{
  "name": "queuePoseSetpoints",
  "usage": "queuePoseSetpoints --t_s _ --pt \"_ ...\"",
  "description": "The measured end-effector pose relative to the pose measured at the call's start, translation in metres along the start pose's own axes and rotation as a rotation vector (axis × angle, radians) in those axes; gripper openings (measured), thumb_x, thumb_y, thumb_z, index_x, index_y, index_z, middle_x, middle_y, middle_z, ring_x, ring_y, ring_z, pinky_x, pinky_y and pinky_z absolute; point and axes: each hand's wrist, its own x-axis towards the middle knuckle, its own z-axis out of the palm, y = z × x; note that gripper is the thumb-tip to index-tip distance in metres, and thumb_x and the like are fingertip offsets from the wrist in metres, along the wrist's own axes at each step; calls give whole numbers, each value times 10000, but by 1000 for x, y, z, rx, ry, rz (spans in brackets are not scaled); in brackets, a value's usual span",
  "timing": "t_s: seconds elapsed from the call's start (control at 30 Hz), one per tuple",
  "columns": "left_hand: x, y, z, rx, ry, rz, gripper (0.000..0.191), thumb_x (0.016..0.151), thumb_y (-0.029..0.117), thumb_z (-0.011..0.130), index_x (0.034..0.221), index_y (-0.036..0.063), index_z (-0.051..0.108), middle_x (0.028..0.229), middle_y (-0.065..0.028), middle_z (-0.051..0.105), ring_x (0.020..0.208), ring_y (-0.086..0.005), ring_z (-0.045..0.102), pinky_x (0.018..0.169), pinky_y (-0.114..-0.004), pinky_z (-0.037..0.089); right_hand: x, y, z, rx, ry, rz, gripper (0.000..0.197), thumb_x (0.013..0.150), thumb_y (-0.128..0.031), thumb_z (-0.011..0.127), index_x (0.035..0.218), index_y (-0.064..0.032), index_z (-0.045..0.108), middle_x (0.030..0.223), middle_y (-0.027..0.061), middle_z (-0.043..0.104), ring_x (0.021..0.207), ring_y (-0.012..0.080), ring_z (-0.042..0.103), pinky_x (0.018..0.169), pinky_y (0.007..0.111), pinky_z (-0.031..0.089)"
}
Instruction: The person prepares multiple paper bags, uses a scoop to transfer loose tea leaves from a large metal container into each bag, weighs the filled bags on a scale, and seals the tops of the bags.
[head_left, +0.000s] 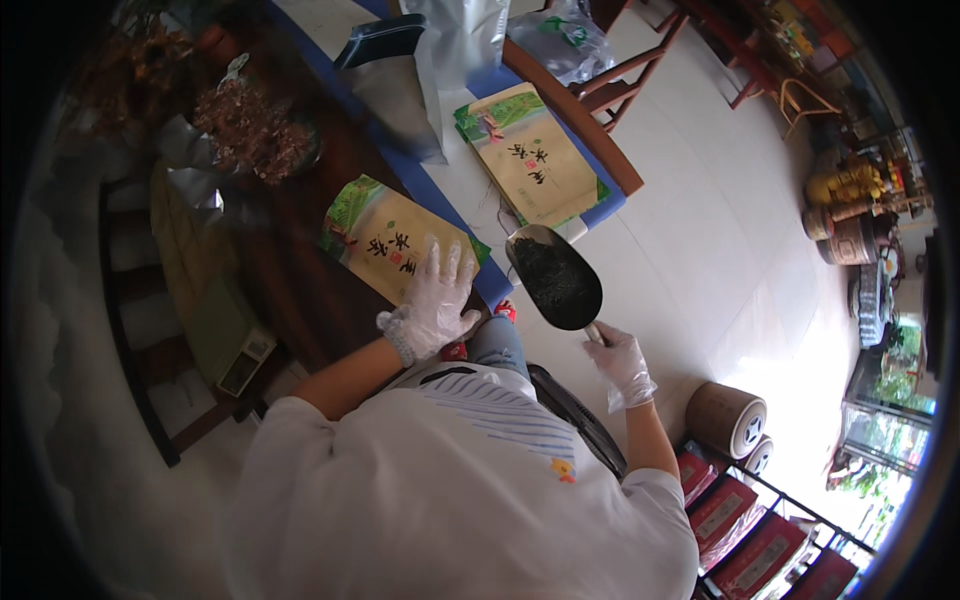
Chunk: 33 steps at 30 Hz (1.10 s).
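My right hand (621, 366), in a clear plastic glove, is closed around the handle of a metal scoop (555, 281) that holds dark loose tea leaves. The scoop is over the floor beside the table corner. My left hand (437, 300), also gloved, lies with fingers spread on a printed kraft-paper pouch (375, 225) on the dark wooden table. A stack of similar pouches (536, 157) lies farther off on a blue and white table runner (450, 124). An open silver foil bag (397, 94) stands on the runner, with another foil bag (469, 37) behind it.
Dried reddish plant matter (255, 127) is heaped at the table's left. A wooden chair (637, 71) with a clear plastic bag (566, 41) stands beyond the table. Round drum-like containers (720, 420) and a rack of red boxes (757, 547) are at the lower right.
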Motion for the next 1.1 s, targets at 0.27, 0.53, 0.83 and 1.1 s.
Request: queuePoseSetpoints --t_s 0.27,0.53,0.83,1.1 --pt "-23 -4 40 30 107 -117 907 815 450 669 1500 -29 317 1559 -232 311 1450 -436 242 1198 -519 181 -44 26 51 44 -12 73 417 837 -130 708 1248 -68 672 718 -48 556 589 48 490 536 249 432" --pt "-22 -147 18 -121 256 -641 734 933 407 541 1514 37 288 1560 -263 264 1420 -460 288 1143 -485 343 -47 35 76 -49 -35 9 409 848 -172 692 1252 -114 675 684 -13 569 536 81 511 518 276 455" --pt "7 -238 49 -331 94 -654 677 996 550 355 1473 73 419 1397 -219 523 1270 -361 512 1051 -436 415 -34 26 94 -146 -103 5 394 847 -226 656 1229 -135 678 904 145 709 782 218 657 788 337 520" --pt "4 -237 52 -744 90 -729 710 988 606 340 1270 12 608 1295 -224 604 1239 -377 534 1044 -443 406 6 -15 106 -356 -218 -314 441 850 -236 663 1281 -147 640 938 163 712 823 242 679 807 349 525"
